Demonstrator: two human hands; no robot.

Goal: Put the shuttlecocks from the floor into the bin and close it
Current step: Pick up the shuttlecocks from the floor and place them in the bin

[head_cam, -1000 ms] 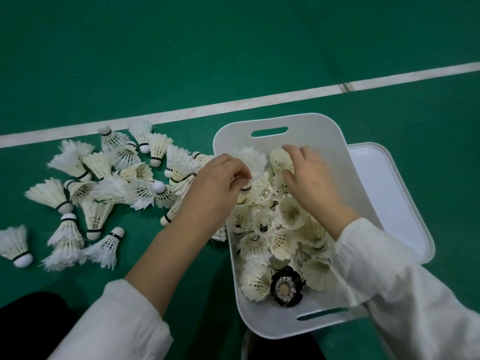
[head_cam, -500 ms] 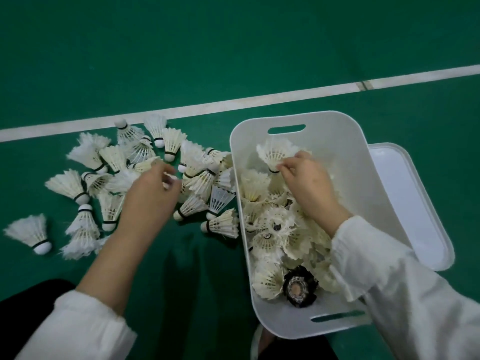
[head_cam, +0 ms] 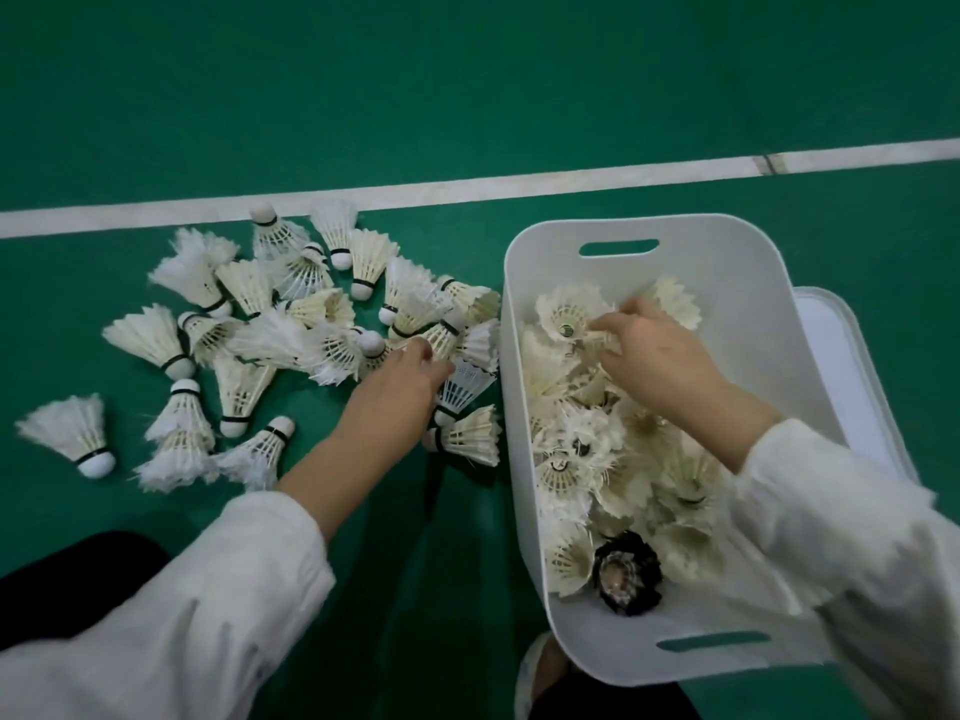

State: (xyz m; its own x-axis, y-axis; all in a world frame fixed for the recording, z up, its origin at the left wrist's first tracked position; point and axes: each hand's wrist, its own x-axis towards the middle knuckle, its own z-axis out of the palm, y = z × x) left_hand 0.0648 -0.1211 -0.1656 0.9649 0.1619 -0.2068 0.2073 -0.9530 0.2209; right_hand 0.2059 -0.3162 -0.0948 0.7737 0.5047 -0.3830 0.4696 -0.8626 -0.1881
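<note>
Several white feather shuttlecocks lie in a loose pile on the green floor, left of the white bin. My left hand reaches into the pile's right edge, and its fingers curl onto a shuttlecock close to the bin wall. Inside the bin lie several more shuttlecocks and one black one. My right hand is inside the bin near its far end and pinches the feathers of a shuttlecock there.
The bin's white lid lies flat on the floor, partly under the bin's right side. A white court line runs across behind the pile. One stray shuttlecock lies at the far left. A shoe tip shows below the bin.
My left hand left the bin, went out to the floor pile, then moved right along it toward the bin wall. My right hand stayed at the bin's far end, pinching a shuttlecock.
</note>
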